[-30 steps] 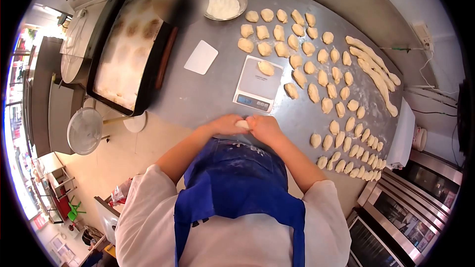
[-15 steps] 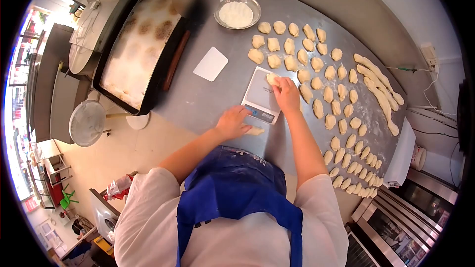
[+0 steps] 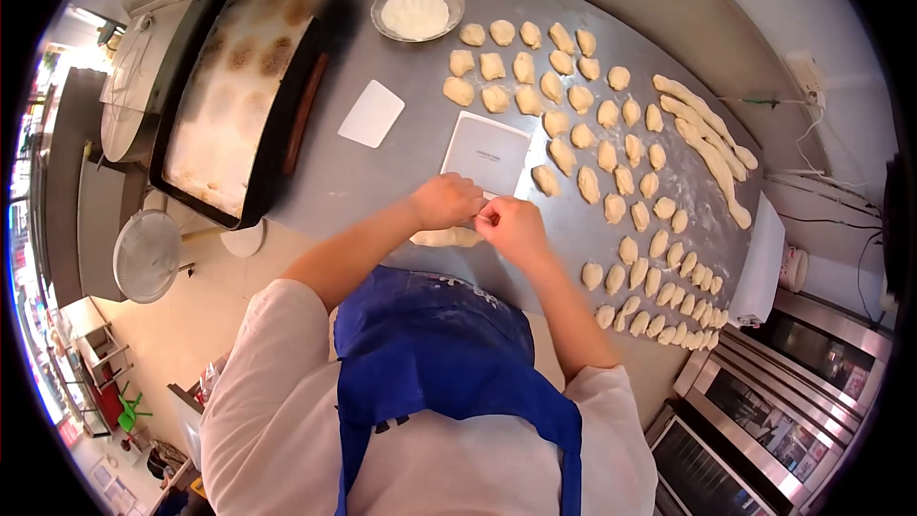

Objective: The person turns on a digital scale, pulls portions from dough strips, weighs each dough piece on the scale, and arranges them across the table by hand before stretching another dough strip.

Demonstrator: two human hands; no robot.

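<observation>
My left hand [image 3: 447, 201] and my right hand [image 3: 509, 226] meet at the front edge of the white scale [image 3: 486, 155], fingers closed and pinched together. What lies between the fingertips is too small to make out. Nothing rests on the scale's plate, and its display is hidden behind my hands. Below my left hand, a long piece of dough [image 3: 446, 237] lies near the table's edge. Several dough pieces [image 3: 561, 156] stand in rows to the right of the scale.
A white scraper [image 3: 372, 114] lies left of the scale. Behind it stands a glass bowl of flour [image 3: 415, 11]. A black-rimmed griddle [image 3: 224, 100] is at the left. Long dough strips [image 3: 712, 139] lie at the far right of the steel table [image 3: 401, 158].
My right hand has left the scale's plate and come back beside my left hand. The dough piece that was on the plate is gone from it. The view has shifted.
</observation>
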